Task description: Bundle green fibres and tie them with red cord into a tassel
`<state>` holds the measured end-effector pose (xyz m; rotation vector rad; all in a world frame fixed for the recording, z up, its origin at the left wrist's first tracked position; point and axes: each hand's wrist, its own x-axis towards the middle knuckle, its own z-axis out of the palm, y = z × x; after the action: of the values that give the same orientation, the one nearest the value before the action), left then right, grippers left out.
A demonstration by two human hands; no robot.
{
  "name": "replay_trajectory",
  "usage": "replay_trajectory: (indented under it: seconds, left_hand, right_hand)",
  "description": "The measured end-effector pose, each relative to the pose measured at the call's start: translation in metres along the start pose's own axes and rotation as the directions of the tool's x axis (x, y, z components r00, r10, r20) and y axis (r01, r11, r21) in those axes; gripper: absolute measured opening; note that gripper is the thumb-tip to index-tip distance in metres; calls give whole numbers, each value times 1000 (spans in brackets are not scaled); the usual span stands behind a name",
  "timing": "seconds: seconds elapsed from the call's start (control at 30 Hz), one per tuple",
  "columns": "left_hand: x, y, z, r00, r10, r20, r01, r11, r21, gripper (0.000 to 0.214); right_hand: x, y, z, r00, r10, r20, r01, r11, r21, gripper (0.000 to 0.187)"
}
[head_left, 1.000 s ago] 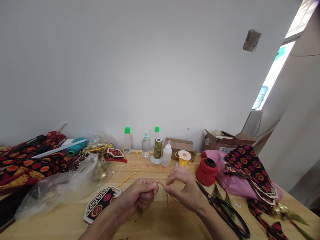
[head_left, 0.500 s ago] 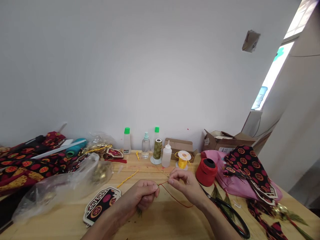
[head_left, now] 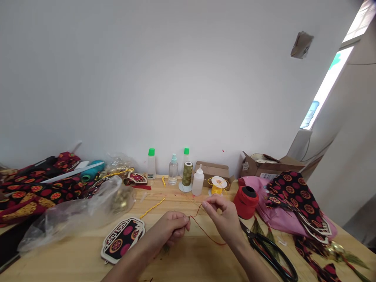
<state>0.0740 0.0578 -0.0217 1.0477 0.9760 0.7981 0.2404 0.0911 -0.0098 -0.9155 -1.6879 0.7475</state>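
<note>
Both of my hands are over the middle of the wooden table. My left hand (head_left: 174, 227) is closed, thumb and forefinger pinching a thin red cord (head_left: 205, 232); dark green tassel threads (head_left: 166, 248) hang below its fingers. Up and to the right, my right hand (head_left: 221, 214) pinches the cord's end between thumb and fingertips. The cord bends slackly between the hands, and a longer loop trails down beneath my right hand. What else lies inside my left fist is hidden. Black-handled scissors (head_left: 272, 250) lie beside my right forearm.
Left are a patterned ornament (head_left: 125, 239), a clear plastic bag (head_left: 73, 217) and patterned fabric (head_left: 38, 196). Behind my hands stand a white squeeze bottle (head_left: 197, 182), an olive thread spool (head_left: 187, 174) and a yellow cord spool (head_left: 217, 188). A red thread cone (head_left: 246, 203) and pink bag (head_left: 282, 221) are right.
My right hand has lifted slightly from the left, and the red cord between them has gone from nearly straight to slack. The view has shifted a little.
</note>
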Motion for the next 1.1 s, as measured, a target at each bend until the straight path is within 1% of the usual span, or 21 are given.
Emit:
replay_trajectory:
  seconds: [0.07,0.13,0.2,0.3,0.4,0.57,0.7,0.8,0.93,1.03,1.1]
  left_hand:
    - [0,-1,3,1000,-11,-4,12,1000,23,26]
    - [0,-2,6,1000,-23,-4,24,999,42,26]
    - [0,-3,7,999,-35,-3,35,998,56,26]
    - [0,-4,8,999,-49,9,48,996,70,25]
    - [-1,-5,10,998,-52,43,49,996,79,26]
    - [-5,-5,12,993,1,120,-13,995,101,27]
    - [-5,-6,10,986,44,162,-62,993,103,25]
    - [-5,-4,10,983,71,168,-89,991,103,25]
    - [-8,0,12,986,74,148,-87,993,82,27]
    - [-8,0,12,988,79,133,-91,992,84,28]
    - [-8,0,12,989,71,127,-82,993,83,28]
  right_hand:
    - [-3,-4,1,987,-160,13,161,977,-139,17]
    - [-6,-6,2,959,-276,64,284,932,-225,15]
    - [-7,-6,3,937,-332,107,349,899,-263,14]
    - [-8,-4,4,924,-353,145,381,882,-279,13]
    - [-8,-1,5,926,-337,173,374,886,-276,13]
    - [-8,3,9,940,-250,231,303,923,-238,10]
    - [-7,3,9,943,-214,257,282,922,-266,10]
    - [-7,2,8,948,-207,244,273,920,-282,11]
    - [-7,3,7,958,-189,217,244,932,-268,13]
    - [-6,3,7,977,-145,156,178,959,-222,13]
    - [-5,2,5,989,-101,104,116,982,-151,14]
